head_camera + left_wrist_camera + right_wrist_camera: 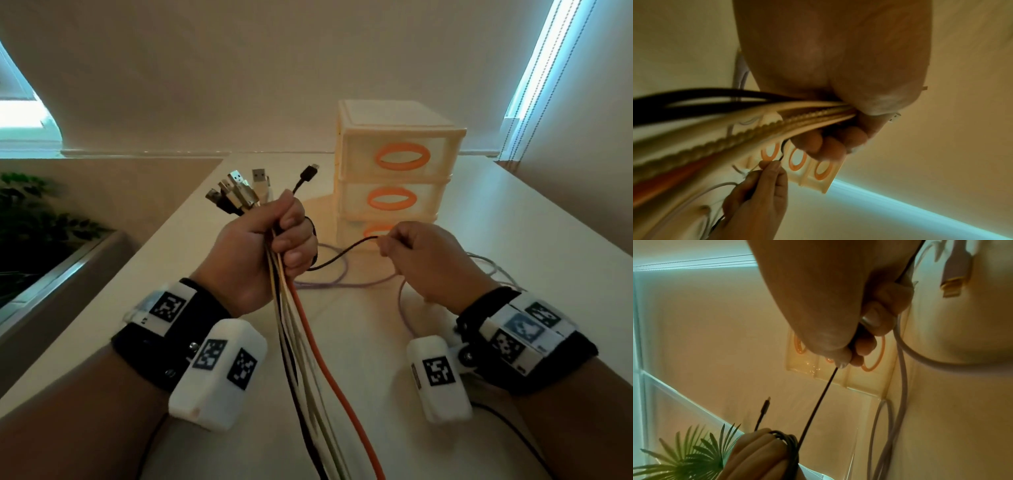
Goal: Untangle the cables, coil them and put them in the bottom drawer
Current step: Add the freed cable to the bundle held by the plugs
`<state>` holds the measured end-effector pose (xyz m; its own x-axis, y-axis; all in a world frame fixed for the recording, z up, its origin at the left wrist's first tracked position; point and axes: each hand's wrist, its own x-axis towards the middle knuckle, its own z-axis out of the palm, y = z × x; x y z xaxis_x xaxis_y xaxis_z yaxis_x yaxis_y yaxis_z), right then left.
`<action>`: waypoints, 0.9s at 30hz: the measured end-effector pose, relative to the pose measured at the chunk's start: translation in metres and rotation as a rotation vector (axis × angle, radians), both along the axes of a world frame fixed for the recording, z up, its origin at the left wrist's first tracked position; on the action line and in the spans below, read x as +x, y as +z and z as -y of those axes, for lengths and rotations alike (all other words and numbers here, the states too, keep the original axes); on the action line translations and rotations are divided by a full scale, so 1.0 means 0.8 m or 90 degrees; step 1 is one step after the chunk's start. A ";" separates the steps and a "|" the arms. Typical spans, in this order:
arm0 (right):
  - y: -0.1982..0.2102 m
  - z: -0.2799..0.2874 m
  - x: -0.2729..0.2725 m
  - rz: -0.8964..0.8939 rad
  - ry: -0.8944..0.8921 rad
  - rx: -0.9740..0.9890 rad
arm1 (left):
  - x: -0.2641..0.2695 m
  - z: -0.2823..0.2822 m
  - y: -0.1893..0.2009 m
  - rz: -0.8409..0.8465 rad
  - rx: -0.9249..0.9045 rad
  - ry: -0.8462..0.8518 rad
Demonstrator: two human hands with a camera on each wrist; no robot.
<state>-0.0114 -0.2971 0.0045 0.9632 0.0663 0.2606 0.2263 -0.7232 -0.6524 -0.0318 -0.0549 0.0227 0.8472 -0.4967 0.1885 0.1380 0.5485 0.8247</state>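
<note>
Left hand (838, 81) grips cable bundle (756, 129); right hand (760, 194) pinches black cable (781, 152).

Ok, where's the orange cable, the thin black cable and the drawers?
orange cable (329, 359), head view, on its hanging stretch below the left hand.
thin black cable (346, 253), head view, on the span between both hands.
drawers (356, 161), head view, on the top drawer's front.

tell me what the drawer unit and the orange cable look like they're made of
Drawer unit: looks like translucent cream plastic, glossy, light glowing through its walls, with opaque orange oval handles. Orange cable, gripped in the left hand: smooth matte jacket, probably rubber or PVC; its neighbour in the bundle looks braided instead.
</note>
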 end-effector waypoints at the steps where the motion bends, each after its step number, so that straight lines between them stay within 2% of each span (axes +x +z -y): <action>1: 0.000 0.000 0.000 -0.006 -0.002 -0.006 | -0.003 0.003 0.000 0.007 0.004 -0.015; 8: 0.002 -0.002 -0.001 -0.054 0.019 -0.053 | -0.017 0.016 0.002 0.031 -0.083 -0.181; 11: 0.004 -0.003 -0.005 -0.137 0.117 -0.120 | -0.017 0.011 0.007 0.002 -0.155 -0.244; 13: 0.011 0.001 -0.006 -0.164 0.124 -0.133 | -0.017 0.007 0.011 0.003 -0.129 -0.272; 17: 0.020 0.012 -0.002 0.038 -0.005 -0.097 | -0.021 0.014 -0.002 0.142 0.222 -0.209; 19: 0.016 0.005 -0.003 0.099 -0.008 -0.038 | -0.026 0.023 -0.010 0.143 0.313 -0.183; 21: 0.015 -0.007 -0.008 0.113 0.051 0.047 | -0.025 0.027 -0.016 0.118 0.317 -0.146; 24: 0.021 -0.019 -0.021 0.108 0.149 0.150 | -0.014 0.022 -0.018 0.076 0.233 -0.087; 27: 0.018 -0.024 -0.033 0.023 0.293 0.175 | -0.004 0.015 -0.014 0.051 0.131 -0.008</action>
<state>-0.0375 -0.2782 0.0193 0.8404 0.4045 0.3607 0.5060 -0.3471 -0.7896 -0.0350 -0.0673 0.0112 0.8270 -0.5424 0.1478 0.0737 0.3653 0.9280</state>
